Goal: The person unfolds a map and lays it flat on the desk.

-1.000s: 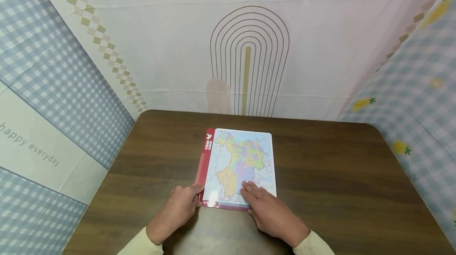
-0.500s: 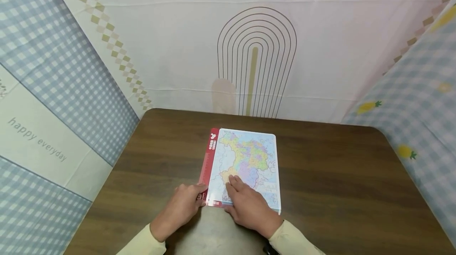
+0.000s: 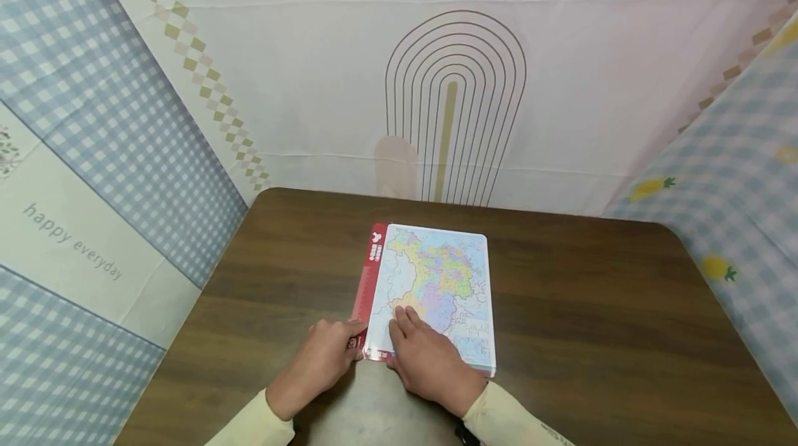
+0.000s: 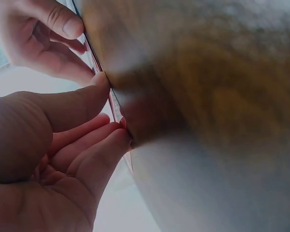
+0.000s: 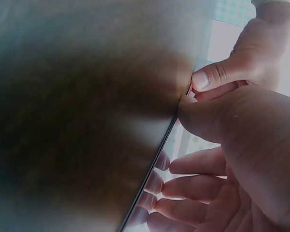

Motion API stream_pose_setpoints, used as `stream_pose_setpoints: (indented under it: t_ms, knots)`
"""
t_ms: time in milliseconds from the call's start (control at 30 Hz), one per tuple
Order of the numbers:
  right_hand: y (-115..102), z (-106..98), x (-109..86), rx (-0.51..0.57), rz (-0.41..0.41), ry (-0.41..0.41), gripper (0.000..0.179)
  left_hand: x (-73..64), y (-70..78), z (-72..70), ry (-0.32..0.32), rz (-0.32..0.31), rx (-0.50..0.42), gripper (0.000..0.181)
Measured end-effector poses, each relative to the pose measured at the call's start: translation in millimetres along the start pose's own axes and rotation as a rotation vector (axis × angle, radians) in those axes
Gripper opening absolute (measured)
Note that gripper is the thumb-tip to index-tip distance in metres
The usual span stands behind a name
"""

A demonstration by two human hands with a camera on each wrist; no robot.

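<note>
A glossy coloured map [image 3: 461,266] with a red strip [image 3: 369,280] down its left side lies on the brown table in the head view. My left hand [image 3: 321,356] pinches its near left corner, with thumb and finger at the edge in the left wrist view. Flat over the lower part of the map rests my right hand [image 3: 430,363], its fingers pointing away from me. In the right wrist view, the right thumb [image 5: 200,116] sits at the near edge, close beside the left hand [image 5: 253,58], while the other fingers lie over the glossy surface.
The wooden table [image 3: 580,293] extends to both sides of the map. A pale cloth [image 3: 312,72] with an arch pattern hangs behind its far edge. Blue checked cloths flank it, the left cloth [image 3: 156,120] lettered and the right cloth [image 3: 742,190] printed with pineapples.
My right hand has slid left over the map, from its lower right part to its lower left, nearer the left hand. My left hand stays at the corner.
</note>
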State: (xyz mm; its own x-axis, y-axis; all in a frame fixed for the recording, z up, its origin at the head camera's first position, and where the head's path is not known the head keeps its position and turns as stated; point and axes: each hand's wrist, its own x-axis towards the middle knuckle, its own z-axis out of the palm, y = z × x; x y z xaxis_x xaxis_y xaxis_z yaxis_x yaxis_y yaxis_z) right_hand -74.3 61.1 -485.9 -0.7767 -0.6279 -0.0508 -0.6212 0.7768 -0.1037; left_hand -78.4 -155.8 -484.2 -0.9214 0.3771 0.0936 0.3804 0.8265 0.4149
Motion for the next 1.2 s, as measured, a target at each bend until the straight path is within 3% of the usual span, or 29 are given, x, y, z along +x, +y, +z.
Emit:
stream_pose_setpoints:
  t_ms: [167,400,700,1200]
  knots:
    - [-4.0,0.8,-2.4,-0.113,-0.052,0.051,0.053,0.9,-0.9,-1.4,-0.02,-0.039,-0.016,0.035]
    - [-7.4,0.2,-7.7,-0.105,-0.035,0.03,0.045,2.0,-1.8,-2.0,-0.041,-0.071,-0.043,0.046]
    - [-9.9,-15.3,-18.1,-0.179,-0.049,0.098,0.039,1.3,-5.0,-2.9,-0.025,-0.05,-0.049,0.044]
    - [14.9,-42.9,-45.5,-0.09,0.07,0.138,0.044,-0.4,-5.9,-0.6,-0.019,-0.04,-0.043,0.045]
